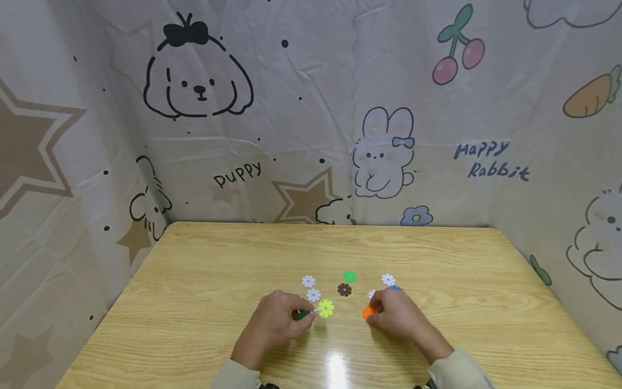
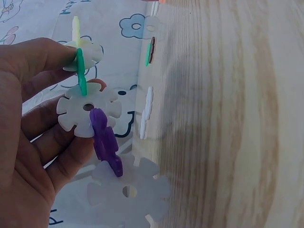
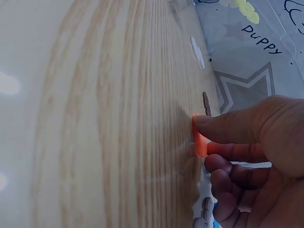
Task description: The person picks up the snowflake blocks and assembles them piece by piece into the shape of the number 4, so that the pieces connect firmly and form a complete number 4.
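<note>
My left hand point(image 1: 276, 323) holds a chain of slotted plastic snowflake discs, pinching it between thumb and fingers. In the left wrist view the chain has a yellow disc point(image 2: 76, 29) at its top, a green disc point(image 2: 81, 71), a white disc point(image 2: 76, 116), a purple disc point(image 2: 105, 142) and a large white disc point(image 2: 147, 190) at the bottom. Over at the right, the thumb and index finger of my right hand point(image 1: 399, 314) pinch an orange snowflake disc point(image 1: 367, 313) at the tabletop. That disc is partly covered by the fingers.
Loose discs lie on the wooden table point(image 1: 218, 270): a green one point(image 1: 350, 276), a brown one point(image 1: 344, 289), white ones at left point(image 1: 308, 281) and right point(image 1: 388, 279). A blue disc point(image 1: 396, 287) is mostly hidden behind the right hand. A printed curtain point(image 1: 301, 97) encloses the table's back and sides.
</note>
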`<state>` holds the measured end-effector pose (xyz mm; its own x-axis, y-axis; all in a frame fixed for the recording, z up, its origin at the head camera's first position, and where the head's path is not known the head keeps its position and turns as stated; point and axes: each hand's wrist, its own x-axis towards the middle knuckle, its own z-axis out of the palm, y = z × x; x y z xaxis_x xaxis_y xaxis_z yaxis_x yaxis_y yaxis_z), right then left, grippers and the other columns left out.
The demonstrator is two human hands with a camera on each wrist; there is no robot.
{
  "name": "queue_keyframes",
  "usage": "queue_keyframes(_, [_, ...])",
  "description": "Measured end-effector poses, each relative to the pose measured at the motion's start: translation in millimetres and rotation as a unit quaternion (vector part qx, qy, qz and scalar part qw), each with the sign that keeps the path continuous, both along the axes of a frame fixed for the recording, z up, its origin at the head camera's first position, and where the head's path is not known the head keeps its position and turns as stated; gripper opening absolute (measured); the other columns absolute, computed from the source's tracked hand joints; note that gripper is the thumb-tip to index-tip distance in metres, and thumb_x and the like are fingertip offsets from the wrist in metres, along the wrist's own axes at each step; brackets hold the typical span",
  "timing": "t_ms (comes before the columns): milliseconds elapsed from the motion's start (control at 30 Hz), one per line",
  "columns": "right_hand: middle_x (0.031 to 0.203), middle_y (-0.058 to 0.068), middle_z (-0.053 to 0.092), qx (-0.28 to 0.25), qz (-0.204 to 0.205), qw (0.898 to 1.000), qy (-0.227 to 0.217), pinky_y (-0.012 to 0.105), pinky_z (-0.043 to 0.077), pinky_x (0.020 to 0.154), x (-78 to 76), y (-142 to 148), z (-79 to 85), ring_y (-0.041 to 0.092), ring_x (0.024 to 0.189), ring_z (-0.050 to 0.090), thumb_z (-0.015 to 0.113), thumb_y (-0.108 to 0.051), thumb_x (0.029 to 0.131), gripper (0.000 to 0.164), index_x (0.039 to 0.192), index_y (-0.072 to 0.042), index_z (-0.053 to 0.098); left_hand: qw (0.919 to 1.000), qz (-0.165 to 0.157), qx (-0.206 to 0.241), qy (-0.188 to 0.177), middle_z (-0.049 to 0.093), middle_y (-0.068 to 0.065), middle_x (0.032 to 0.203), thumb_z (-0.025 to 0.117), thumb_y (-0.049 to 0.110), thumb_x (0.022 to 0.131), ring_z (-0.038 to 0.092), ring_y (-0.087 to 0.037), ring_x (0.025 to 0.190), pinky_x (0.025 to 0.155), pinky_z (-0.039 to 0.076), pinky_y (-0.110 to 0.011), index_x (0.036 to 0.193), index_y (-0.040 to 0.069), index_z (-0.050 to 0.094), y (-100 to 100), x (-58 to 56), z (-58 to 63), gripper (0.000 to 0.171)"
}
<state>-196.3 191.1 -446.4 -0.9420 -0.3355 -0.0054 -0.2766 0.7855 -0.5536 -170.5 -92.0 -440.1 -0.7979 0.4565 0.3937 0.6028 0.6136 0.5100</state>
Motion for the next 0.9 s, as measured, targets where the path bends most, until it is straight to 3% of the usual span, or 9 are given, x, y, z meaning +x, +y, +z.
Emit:
queue_keyframes(167, [0.074, -0.002, 0.061, 0.008, -0.016, 1.000, -0.013, 0.032, 0.051, 0.064, -0.6, -2.3, 0.5, 0.013, 0.069, 0.055, 0.086, -0.005, 0.072, 0.022, 0.082, -0.004, 0.066, 0.9999, -0.004, -0.005, -0.008, 0.068, 0.011, 0.072, 0.076, 0.017, 0.085, 0.048, 0.007, 0.057, 0.052, 0.043, -0.017, 0.083, 0.015, 0.080, 1.0, 0.9, 0.0, 0.005])
queue_keyframes(367, [0.074, -0.002, 0.057, 0.002, -0.017, 1.000, 0.001, 0.031, 0.047, 0.063, 1.9, -2.7, 2.8, 0.013, 0.069, 0.051, 0.087, -0.003, 0.069, 0.029, 0.080, -0.007, 0.061, 0.9999, -0.006, -0.009, -0.007, 0.068, 0.012, 0.073, 0.076, 0.017, 0.085, 0.048, 0.007, 0.057, 0.052, 0.042, -0.016, 0.082, 0.016, 0.080, 1.1, 1.2, -1.7, 0.005])
queue_keyframes(633, [0.072, -0.003, 0.059, -0.024, 0.038, 0.999, -0.008, 0.026, 0.047, 0.059, 2.3, 1.3, 4.4, 0.012, 0.066, 0.052, 0.084, 0.000, 0.072, 0.017, 0.079, -0.004, 0.068, 0.9999, -0.009, -0.012, -0.004, 0.068, 0.012, 0.073, 0.077, 0.017, 0.084, 0.048, 0.008, 0.057, 0.052, 0.042, -0.016, 0.083, 0.016, 0.081, 1.0, 1.0, -3.5, 0.004])
queue_keyframes(900, [0.069, -0.009, 0.057, -0.025, 0.078, 0.996, 0.020, 0.025, 0.043, 0.057, 2.5, 0.4, 8.8, 0.008, 0.063, 0.048, 0.081, -0.003, 0.078, 0.016, 0.075, -0.011, 0.067, 0.9997, -0.009, -0.009, -0.022, 0.068, 0.014, 0.074, 0.077, 0.017, 0.085, 0.050, 0.007, 0.059, 0.053, 0.044, -0.016, 0.083, 0.016, 0.080, 1.8, 1.0, -2.9, 0.004])
